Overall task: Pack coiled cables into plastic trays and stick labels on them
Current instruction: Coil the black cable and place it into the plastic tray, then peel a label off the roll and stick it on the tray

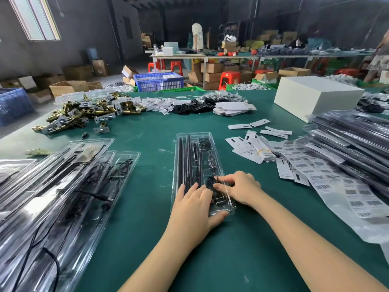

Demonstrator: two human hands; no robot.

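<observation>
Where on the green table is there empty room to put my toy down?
Bare green lies between the clear tray under the hands and the tray pile on the left, and beyond the tray, before the brass hardware and white card stack. The right is crowded with barcode labels and packed trays.

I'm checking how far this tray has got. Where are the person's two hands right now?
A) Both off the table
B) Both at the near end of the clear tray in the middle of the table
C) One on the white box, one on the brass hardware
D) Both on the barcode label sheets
B: the left hand and right hand both lie on the near end of the clear tray, fingers at the black cable.
</observation>
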